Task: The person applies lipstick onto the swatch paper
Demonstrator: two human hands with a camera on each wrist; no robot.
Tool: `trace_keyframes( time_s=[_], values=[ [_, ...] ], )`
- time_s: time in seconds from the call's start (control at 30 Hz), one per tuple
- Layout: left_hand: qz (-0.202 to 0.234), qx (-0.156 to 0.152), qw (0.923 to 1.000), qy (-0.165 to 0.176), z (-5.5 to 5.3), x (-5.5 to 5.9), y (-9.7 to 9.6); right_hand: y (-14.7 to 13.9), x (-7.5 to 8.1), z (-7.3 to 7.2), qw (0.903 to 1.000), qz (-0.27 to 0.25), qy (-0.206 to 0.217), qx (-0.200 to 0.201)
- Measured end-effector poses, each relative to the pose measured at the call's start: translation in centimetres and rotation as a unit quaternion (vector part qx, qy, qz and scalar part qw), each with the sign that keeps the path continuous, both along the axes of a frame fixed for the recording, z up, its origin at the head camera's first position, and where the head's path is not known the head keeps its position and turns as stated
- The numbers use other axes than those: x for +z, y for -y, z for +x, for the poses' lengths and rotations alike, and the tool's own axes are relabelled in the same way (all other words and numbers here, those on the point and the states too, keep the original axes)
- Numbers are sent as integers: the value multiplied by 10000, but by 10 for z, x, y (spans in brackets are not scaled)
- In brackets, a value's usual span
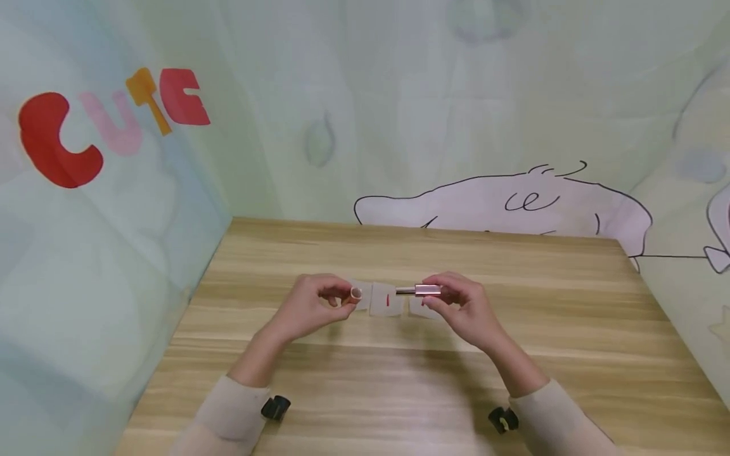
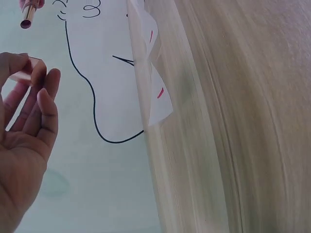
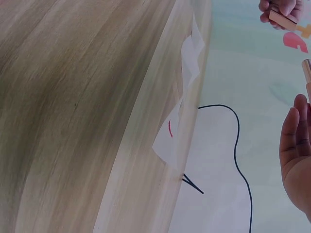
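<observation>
My left hand [image 1: 310,305] pinches a hollow rose-gold lipstick cap [image 1: 356,294] between thumb and fingers, its round opening facing up and to the right. Across from it, my right hand [image 1: 467,310] holds a lipstick tube [image 1: 422,291] level by its pink metallic base, the narrower shiny end pointing left toward the cap. Cap and tube are apart. In the left wrist view, the cap [image 2: 34,72] sits at the fingertips, with the tube's end [image 2: 27,22] above it. The right wrist view catches only part of the tube [image 3: 307,73].
Several white paper pieces lie in a row on the wooden table [image 1: 365,380] beneath the hands. The middle paper [image 1: 379,304] has a short red stroke, and the right paper [image 1: 421,309] is also marked. A printed cloth wall [image 1: 274,126] encloses the table's back and left.
</observation>
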State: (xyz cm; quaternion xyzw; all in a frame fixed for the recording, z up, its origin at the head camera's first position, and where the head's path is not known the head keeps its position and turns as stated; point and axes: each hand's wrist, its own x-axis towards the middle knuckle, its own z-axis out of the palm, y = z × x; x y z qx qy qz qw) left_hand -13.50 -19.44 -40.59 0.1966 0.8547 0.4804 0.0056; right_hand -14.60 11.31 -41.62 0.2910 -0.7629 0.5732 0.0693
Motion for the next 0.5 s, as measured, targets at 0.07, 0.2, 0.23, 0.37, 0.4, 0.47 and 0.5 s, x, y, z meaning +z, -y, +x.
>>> trace_keyframes(
  time_s=[0.07, 0.2, 0.23, 0.37, 0.4, 0.47, 0.5],
  values=[
    [13, -52, 10000, 22, -1, 2, -3, -1, 1, 0, 10000, 7, -7, 6],
    [-53, -313, 9995, -86, -4, 2, -9, -1, 2, 0, 10000, 59, 5, -4],
    [-69, -397, 9991, -130, -5, 2, -11, -1, 2, 0, 10000, 77, 13, -18],
    [-100, -616, 9978, -227, -7, -1, -15, 1, 3, -2, 9997, 222, 122, -32],
    [-101, -620, 9978, -206, -7, -1, -15, 2, 3, -2, 9996, 256, 143, -29],
    [-135, -608, 9979, -167, -7, -2, -15, 3, 3, -2, 9994, 280, 177, -13],
    [-158, -607, 9979, -155, -6, -2, -15, 3, 3, -2, 9995, 283, 169, -4]
  ],
)
